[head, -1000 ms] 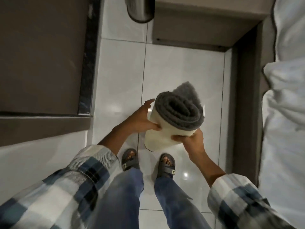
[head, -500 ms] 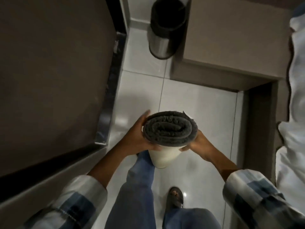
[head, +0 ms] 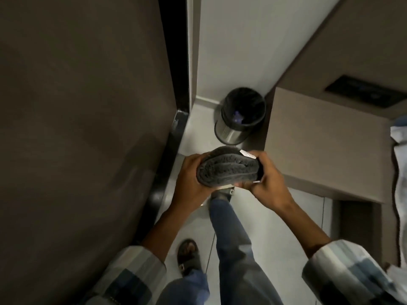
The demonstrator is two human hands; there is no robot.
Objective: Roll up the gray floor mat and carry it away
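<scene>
The gray floor mat [head: 228, 169] is rolled into a tight bundle, and I see its coiled end face on. It is held upright at waist height over the tiled floor. My left hand [head: 187, 180] wraps the roll's left side. Clasping the right side is my right hand [head: 267, 179], with fingers curled over the top edge by a small white tag. The roll's lower part is hidden behind both hands.
A steel bin [head: 241, 116] with a black liner stands on the floor just ahead. A dark brown door or panel [head: 83, 128] fills the left. A beige cabinet [head: 326, 137] is to the right, white bedding [head: 399, 172] at the far right edge. My legs stride below.
I have stepped forward towards the bin with the roll in both hands. The roll has risen and tipped so only its coiled end shows. My hands squeeze it tighter.
</scene>
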